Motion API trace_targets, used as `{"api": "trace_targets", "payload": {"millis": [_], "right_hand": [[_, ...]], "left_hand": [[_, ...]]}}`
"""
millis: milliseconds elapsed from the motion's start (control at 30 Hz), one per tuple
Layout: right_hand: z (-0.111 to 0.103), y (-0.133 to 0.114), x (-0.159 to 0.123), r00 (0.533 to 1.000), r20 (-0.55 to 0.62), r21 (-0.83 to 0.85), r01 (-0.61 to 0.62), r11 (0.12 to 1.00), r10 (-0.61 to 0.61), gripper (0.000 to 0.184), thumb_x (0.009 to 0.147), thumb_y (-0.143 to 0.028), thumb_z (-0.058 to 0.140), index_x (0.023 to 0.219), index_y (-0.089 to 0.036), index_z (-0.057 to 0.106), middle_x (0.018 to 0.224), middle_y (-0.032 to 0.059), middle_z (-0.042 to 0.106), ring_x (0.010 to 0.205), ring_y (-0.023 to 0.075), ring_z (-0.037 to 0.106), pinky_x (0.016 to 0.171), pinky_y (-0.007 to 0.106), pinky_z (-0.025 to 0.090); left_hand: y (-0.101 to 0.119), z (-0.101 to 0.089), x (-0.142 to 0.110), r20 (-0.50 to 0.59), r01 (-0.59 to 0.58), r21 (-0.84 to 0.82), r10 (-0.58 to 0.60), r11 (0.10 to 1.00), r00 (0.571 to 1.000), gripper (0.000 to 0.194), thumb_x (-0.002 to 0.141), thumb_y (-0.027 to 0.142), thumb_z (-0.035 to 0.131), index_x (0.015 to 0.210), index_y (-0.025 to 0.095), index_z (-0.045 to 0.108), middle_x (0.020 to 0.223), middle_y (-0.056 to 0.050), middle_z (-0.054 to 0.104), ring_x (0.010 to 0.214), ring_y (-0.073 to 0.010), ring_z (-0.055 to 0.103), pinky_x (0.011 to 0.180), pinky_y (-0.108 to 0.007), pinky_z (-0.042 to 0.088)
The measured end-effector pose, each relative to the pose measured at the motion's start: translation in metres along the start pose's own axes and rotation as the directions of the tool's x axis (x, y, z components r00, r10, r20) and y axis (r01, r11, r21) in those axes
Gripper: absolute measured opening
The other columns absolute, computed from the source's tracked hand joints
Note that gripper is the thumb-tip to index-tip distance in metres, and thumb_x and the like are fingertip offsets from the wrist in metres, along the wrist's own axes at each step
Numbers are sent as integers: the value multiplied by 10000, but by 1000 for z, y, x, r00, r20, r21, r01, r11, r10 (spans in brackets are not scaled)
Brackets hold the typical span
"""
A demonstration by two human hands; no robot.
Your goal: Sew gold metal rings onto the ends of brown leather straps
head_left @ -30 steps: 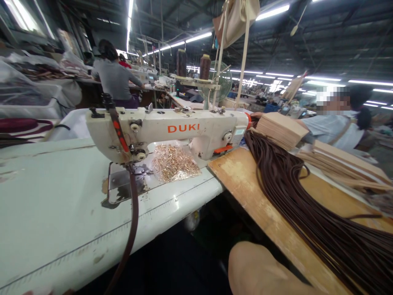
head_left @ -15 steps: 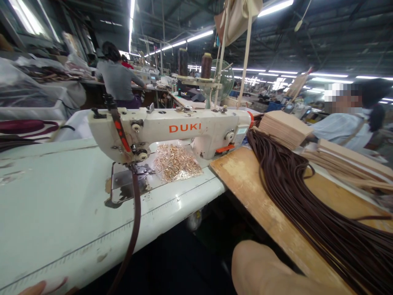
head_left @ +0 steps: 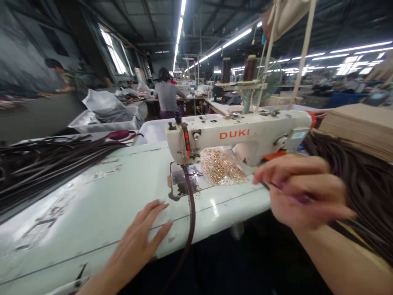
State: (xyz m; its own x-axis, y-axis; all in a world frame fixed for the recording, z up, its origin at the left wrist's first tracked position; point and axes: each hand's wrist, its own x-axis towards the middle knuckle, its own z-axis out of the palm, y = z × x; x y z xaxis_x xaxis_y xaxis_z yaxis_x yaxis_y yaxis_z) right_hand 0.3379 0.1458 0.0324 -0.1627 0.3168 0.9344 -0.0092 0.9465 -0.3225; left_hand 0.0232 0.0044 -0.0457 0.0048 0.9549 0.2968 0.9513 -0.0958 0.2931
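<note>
A brown leather strap point(head_left: 190, 205) hangs from under the presser foot of a white DUKI sewing machine point(head_left: 211, 137) and drops over the table's front edge. Just left of the strap, my left hand point(head_left: 139, 235) is open, fingers spread low over the pale green table point(head_left: 101, 205). My right hand point(head_left: 307, 192) is raised in front of the machine's right end, blurred, its fingers curled. Something small and dark with a purplish, shiny part shows within it, too smeared to name. A clear bag of small gold-coloured metal pieces point(head_left: 222, 167) lies under the machine arm.
Dark straps point(head_left: 52, 164) lie in a heap at the left, and more brown straps point(head_left: 353, 176) at the right beside stacked tan sheets point(head_left: 359, 123). Thread cones point(head_left: 250, 69) stand behind the machine. A person in grey point(head_left: 167, 92) sits further back.
The view has swung left. My left hand has come up from the lower edge onto the table, and my right hand has risen from the lower right. The strap still hangs from the machine.
</note>
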Motion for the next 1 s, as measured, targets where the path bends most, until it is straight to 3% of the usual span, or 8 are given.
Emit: {"api": "trace_targets", "payload": {"millis": [67,133,233,300,367,600,767,1000], "right_hand": [[9,25,1,1000,-3,38,12,999,-12,423,971,-472,211,708,-198,397,739,18,449,636,140,515,561,304,430],[7,46,-2,977,214,-77,-2,997,18,319,986,-306,252,728,-188,396,677,4,436,599,121,477,549,271,376],[6,68,-9,780,624,-270,160,950,46,264,963,-233,354,718,-176,433,618,-19,440,546,100,408,523,251,286],[12,78,-12,642,767,-274,285,918,29,272,961,-249,378,718,-168,469,628,-15,483,555,100,416,529,256,266],[22,89,-14,561,827,-266,355,896,23,284,971,-264,360,745,-161,498,652,-2,518,579,104,439,548,258,269],[33,130,-31,671,735,-299,195,934,95,263,951,-222,408,707,-159,482,611,-7,497,560,98,444,548,258,264],[30,129,-38,661,745,-296,209,932,89,248,934,-201,441,691,-163,466,604,-11,474,554,100,431,540,273,241],[34,127,-43,624,780,-284,274,919,54,202,931,-192,454,735,-162,495,613,-11,464,561,106,418,546,284,217]], "left_hand": [[7,9,30,80,-91,20,89,996,993,545,885,490,449,1359,226,396,1421,-99,403,1303,-271,368,1053,-452,359],[14,18,55,154,-152,22,146,988,977,610,894,515,412,1403,191,326,1447,-124,362,1333,-277,315,1067,-473,329],[21,26,76,240,-196,38,182,980,954,685,884,585,361,1417,158,300,1459,-153,326,1335,-295,304,1065,-490,321],[20,28,80,277,-220,64,195,973,941,743,858,635,356,1413,143,309,1464,-167,302,1333,-314,298,1060,-500,324],[17,29,81,290,-246,90,211,965,933,770,842,655,367,1415,145,306,1464,-170,286,1326,-329,301,1041,-505,350],[2,32,91,151,-401,169,379,900,913,792,816,626,458,1389,88,351,1381,-218,392,1249,-338,416,961,-436,460],[3,32,93,126,-409,198,391,891,912,806,791,652,478,1343,68,420,1363,-225,415,1254,-327,413,1000,-421,418],[6,26,89,311,-251,52,223,967,924,845,808,694,382,1422,123,273,1459,-182,252,1330,-321,270,1030,-479,366]]}}
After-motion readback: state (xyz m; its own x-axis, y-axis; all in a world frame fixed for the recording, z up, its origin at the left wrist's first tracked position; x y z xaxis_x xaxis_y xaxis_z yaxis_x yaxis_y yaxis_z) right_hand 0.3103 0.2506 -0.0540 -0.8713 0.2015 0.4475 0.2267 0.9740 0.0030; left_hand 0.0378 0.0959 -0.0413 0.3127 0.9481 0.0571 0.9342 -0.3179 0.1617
